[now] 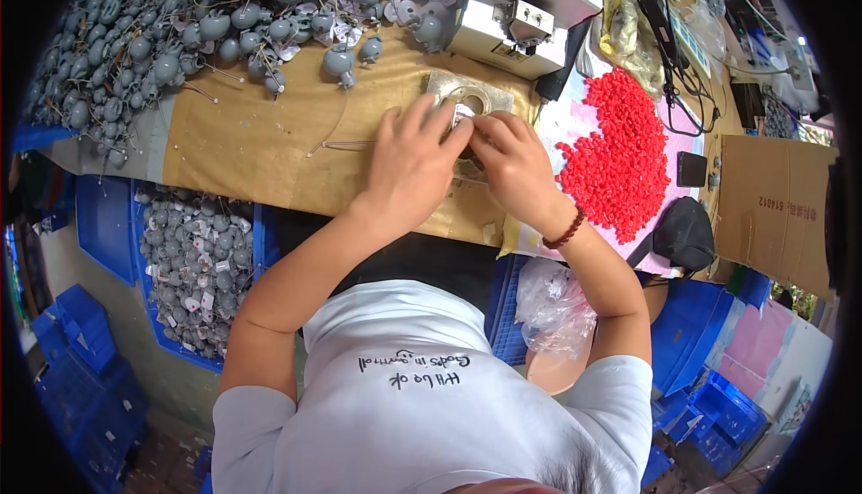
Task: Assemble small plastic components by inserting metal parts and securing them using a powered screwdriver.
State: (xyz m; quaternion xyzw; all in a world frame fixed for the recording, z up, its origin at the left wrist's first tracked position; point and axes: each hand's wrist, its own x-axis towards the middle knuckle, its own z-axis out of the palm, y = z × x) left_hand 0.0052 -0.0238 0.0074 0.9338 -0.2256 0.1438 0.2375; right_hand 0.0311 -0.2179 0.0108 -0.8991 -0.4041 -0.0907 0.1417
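Note:
My left hand (pixel 409 166) and my right hand (pixel 512 166) meet over a flat metal plate (pixel 462 94) with a round hole, which lies on the tan bench cover. Between the fingertips of both hands sits a small white-and-grey part (pixel 463 117), pinched from either side. Most of that part is hidden by my fingers. A dark bead bracelet (pixel 566 232) circles my right wrist. A thin wire (pixel 346 144) lies on the cover just left of my left hand.
A large heap of grey round parts (pixel 180 27) with wires fills the bench's far left. A white bench machine (pixel 525 13) stands behind the plate. Red small pieces (pixel 620 153) lie piled at right, beside a cardboard box (pixel 777 211). A blue crate (pixel 193 265) holds more grey parts.

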